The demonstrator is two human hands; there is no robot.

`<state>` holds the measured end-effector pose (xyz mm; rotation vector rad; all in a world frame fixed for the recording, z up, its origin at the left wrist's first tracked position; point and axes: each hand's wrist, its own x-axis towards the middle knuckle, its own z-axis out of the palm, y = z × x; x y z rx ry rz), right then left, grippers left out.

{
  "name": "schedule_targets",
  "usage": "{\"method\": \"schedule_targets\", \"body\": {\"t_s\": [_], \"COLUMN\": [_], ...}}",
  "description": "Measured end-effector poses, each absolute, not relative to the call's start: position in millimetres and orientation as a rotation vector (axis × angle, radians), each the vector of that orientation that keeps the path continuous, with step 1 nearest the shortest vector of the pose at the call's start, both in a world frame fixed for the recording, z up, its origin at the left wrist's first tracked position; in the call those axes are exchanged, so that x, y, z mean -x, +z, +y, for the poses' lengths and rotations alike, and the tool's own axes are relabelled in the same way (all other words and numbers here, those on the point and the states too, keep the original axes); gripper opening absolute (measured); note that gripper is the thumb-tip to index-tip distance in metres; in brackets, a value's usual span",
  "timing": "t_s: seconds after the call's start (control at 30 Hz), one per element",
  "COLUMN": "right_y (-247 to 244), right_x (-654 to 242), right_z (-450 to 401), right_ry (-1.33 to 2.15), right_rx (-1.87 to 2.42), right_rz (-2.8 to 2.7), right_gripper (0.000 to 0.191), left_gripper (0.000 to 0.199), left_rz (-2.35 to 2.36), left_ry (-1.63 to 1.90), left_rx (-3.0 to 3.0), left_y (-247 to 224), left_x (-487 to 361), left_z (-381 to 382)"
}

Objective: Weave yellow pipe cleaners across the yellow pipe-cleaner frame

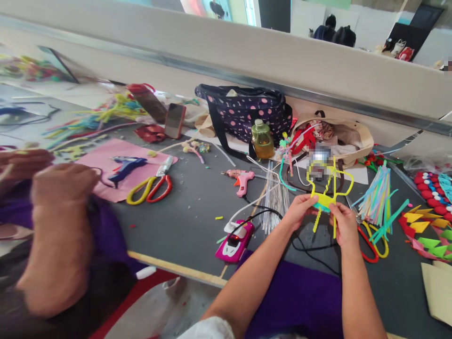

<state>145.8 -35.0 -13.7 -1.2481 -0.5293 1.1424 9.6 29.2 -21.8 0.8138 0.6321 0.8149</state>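
Between my two hands I hold up a yellow and teal pipe-cleaner figure (322, 199), with yellow loops at its top and straight stems hanging below. My left hand (300, 212) pinches its left side with thumb and fingers. On the other side my right hand (344, 220) grips it near a long upright yellow stem. Behind the figure lies a bundle of silvery wires (275, 200). Red-and-yellow-handled scissors (372, 242) rest beside my right hand, partly under pastel pipe cleaners (379, 197).
A magenta power strip (235, 241) with cables lies left of my forearms, near a pink glue gun (241, 180). At the back stand a dark patterned bag (247, 110) and a bottle (262, 139). A co-worker's arm (61, 235) reaches in at left, near other scissors (151, 186).
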Motion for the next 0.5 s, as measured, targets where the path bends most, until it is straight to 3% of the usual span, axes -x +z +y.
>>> {"method": "schedule_targets", "body": {"t_s": [0.5], "right_y": [-12.5], "right_x": [-139.7], "right_z": [-35.8], "right_ry": [1.191], "right_rx": [1.294], "right_rz": [-0.622], "right_gripper": [0.034], "left_gripper": [0.027], "left_rz": [0.7], "left_ry": [0.895], "left_rx": [-0.798], "left_y": [-21.2], "left_x": [-11.8], "left_z": [29.4]}}
